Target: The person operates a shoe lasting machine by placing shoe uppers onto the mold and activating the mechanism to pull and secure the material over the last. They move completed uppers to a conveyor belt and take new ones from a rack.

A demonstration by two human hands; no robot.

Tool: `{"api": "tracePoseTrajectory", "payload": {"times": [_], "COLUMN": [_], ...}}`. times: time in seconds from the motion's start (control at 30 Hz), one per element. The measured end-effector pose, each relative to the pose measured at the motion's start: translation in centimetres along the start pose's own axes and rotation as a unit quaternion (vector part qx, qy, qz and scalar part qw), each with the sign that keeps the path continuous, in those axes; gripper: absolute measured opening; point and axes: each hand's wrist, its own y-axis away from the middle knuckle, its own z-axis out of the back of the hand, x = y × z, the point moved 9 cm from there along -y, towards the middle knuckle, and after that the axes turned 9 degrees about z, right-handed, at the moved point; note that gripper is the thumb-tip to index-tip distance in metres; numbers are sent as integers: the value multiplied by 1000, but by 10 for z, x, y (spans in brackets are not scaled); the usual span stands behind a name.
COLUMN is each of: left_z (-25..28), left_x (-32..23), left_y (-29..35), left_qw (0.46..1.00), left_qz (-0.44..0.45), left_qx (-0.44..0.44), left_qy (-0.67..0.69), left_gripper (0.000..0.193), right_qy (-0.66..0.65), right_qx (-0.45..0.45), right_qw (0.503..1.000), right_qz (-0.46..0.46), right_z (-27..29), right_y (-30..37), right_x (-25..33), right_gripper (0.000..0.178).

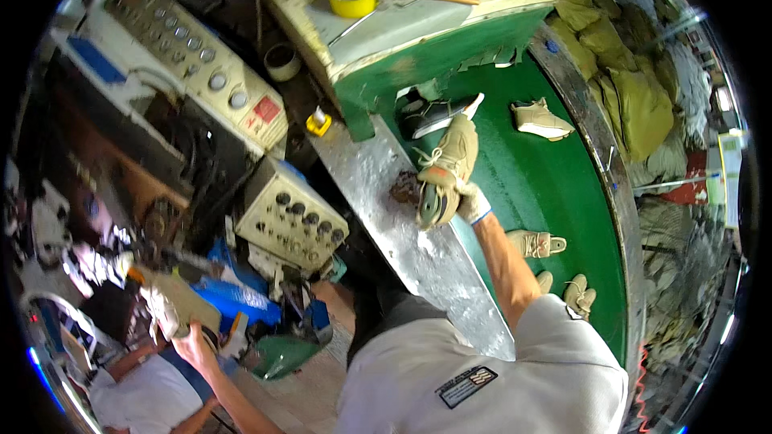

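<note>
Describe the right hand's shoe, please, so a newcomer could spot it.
Find the green tabletop, then the silver metal strip along its left edge. There, the white-gloved right hand holds the tan laced shoe; its neighbours lie unheld on the green.

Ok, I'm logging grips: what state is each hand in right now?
Left hand: closed, holding a tan shoe.
Right hand: closed, holding another tan shoe.

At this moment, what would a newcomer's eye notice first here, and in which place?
Probably the bright green work surface, right of centre, with tan shoes lying on it. Near its metal strip, the gloved right hand holds a laced shoe. The yellow tape roll also stands out, on the bench at the top.
</note>
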Motion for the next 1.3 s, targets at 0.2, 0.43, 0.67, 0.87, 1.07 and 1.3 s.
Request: {"api": "tracePoseTrajectory", "payload": {"times": [0.2, 0.43, 0.67, 0.87, 1.07, 1.3], "left_z": [37, -55, -48, -13, 0, -38], "left_x": [40, -29, 32, 38, 55, 75], "left_y": [7, 9, -56, -96, -119, -67], "left_qw": [965, 888, 857, 910, 879, 829], "left_qz": [113, 204, 216, 179, 165, 260], "left_qx": [214, 323, 257, 92, 38, 116], "left_qy": [-98, 258, 390, 364, 445, 482], "left_gripper": [37, 47, 33, 27, 36, 34], "right_qy": [-184, 6, 153, 133, 90, 89], "right_qx": [47, 167, 281, 264, 230, 192], "right_qw": [962, 938, 929, 944, 960, 971], "right_qz": [-196, -303, -185, -149, -133, -112], "right_z": [-219, -395, -515, -562, -587, -583], "right_y": [102, 157, 157, 151, 135, 127], "right_x": [-107, -236, -265, -295, -331, -356], "right_gripper": [48, 39, 49, 47, 38, 27]}}
